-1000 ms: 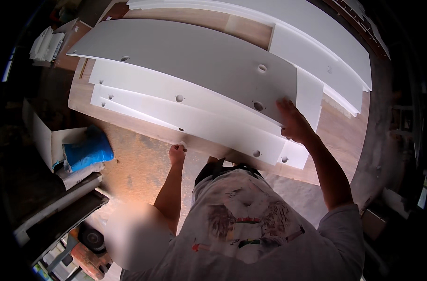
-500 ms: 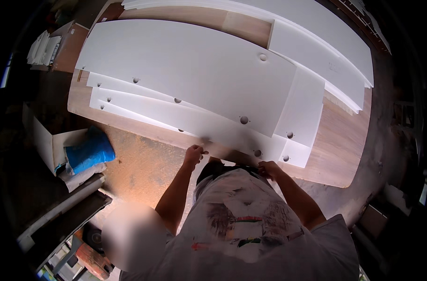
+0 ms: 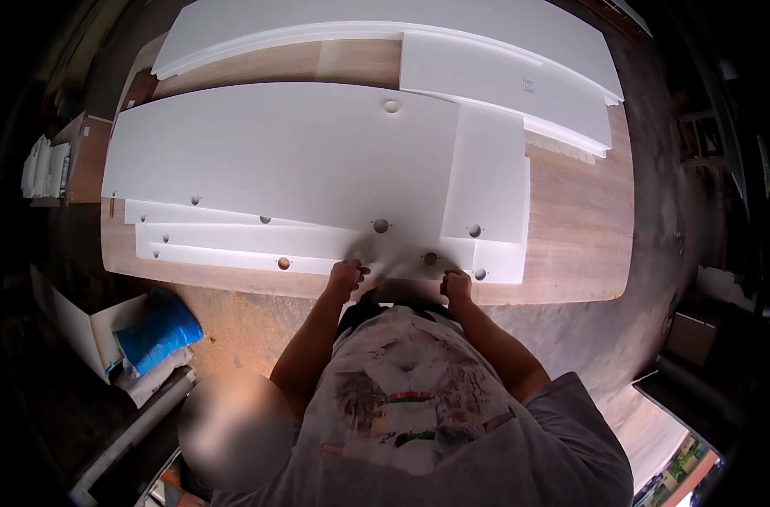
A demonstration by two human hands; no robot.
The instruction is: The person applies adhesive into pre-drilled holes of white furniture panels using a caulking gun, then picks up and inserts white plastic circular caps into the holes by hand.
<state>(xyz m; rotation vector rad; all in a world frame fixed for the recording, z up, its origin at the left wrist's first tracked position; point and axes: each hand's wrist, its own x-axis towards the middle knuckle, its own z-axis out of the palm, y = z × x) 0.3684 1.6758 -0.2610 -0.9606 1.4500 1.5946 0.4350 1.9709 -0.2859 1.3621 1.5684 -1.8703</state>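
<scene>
My left hand (image 3: 346, 279) is closed at the near edge of the white panels, its fingertips curled together; what they hold, if anything, is too small to name. To its right, my right hand (image 3: 457, 286) is closed too, thumb and fingers pressed together beside a round hole (image 3: 431, 258). Whether it pinches something is hidden. Before both hands lies a large white panel (image 3: 275, 152) with round holes near its front edge. Narrower white panels (image 3: 233, 238) with similar holes stick out from under it, overlapping unevenly.
The panels rest on a wood-grain table (image 3: 579, 203) with rounded corners. More long white panels (image 3: 385, 19) are stacked at its far side. On the left stand a white box (image 3: 72, 317) and a blue bag (image 3: 158, 329), above a dusty floor (image 3: 233, 325).
My right hand has risen from beside my waist to the panels' near edge. My left hand has also come up to that edge. The whole view has shifted, with the table now squarer before me.
</scene>
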